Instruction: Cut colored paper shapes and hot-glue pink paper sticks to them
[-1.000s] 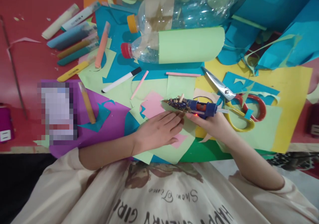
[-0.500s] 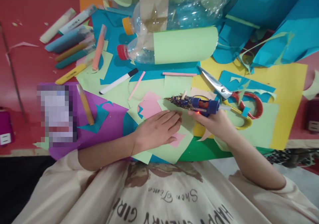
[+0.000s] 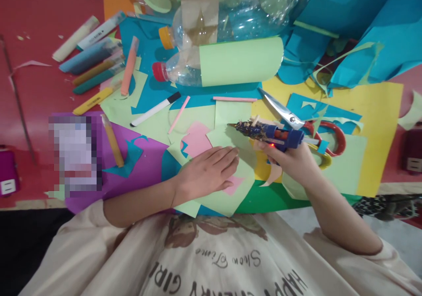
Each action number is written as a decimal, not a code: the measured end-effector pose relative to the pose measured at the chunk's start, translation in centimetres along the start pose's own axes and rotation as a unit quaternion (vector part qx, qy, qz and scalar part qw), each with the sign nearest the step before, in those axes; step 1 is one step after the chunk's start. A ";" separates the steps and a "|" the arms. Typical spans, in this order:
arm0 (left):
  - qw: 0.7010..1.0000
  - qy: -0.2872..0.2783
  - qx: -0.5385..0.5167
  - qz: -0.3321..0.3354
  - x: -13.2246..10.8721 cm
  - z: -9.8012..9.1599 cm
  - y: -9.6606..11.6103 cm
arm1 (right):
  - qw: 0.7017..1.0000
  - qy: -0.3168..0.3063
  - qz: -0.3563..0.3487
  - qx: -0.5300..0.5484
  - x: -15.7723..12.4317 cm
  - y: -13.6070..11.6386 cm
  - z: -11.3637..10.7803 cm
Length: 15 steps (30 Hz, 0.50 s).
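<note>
A blue hot glue gun with a lit red light is gripped in my right hand. Its nozzle, dirty with dried bits, points left above a pale green paper sheet. My left hand lies flat, palm down, on the green paper, fingers stretched toward the glue gun. Pink paper pieces show beside and beneath that hand. Beyond the hands, a thin pink paper strip lies across the sheets, and another pink strip rests at a slant near a white marker with a black cap.
Scissors with red and yellow handles lie just behind the glue gun. Clear plastic bottles lie at the back, one wrapped in green paper. Several markers and a pixelated phone are at left. Blue paper is heaped at back right.
My right hand has drawn the glue gun to the right, so its nozzle sits farther from my left fingertips. My left hand stays put on the paper.
</note>
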<state>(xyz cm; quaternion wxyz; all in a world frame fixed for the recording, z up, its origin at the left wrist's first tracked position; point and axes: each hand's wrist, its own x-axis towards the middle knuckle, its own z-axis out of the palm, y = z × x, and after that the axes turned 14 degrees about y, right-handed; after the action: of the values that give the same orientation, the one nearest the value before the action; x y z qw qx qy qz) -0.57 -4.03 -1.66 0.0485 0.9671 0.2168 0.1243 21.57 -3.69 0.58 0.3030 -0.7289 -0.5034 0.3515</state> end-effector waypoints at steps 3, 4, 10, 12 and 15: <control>1.000 -0.004 -0.003 -0.001 0.0 0.0 0.0 | 1.000 0.013 -0.003 -0.007 0.0 0.3 -0.4; 1.000 -0.004 -0.006 -0.001 0.0 0.0 0.0 | 1.000 0.022 0.000 -0.010 0.0 0.3 -0.5; 1.000 -0.010 -0.006 0.000 0.2 -0.2 -0.1 | 0.997 0.060 0.047 -0.006 -0.1 0.6 -0.7; 1.000 -0.019 -0.002 0.000 0.3 -0.3 -0.1 | 0.997 0.064 0.053 -0.003 -0.2 0.5 -0.7; 1.000 -0.028 0.001 -0.001 0.3 -0.4 0.0 | 0.997 0.059 0.056 0.003 -0.2 0.4 -0.7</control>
<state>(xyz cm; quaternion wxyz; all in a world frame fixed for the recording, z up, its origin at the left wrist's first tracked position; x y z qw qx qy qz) -0.42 -3.84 -1.23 0.0541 0.9699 0.2169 0.0970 22.27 -4.07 0.70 0.3143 -0.7744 -0.4422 0.3256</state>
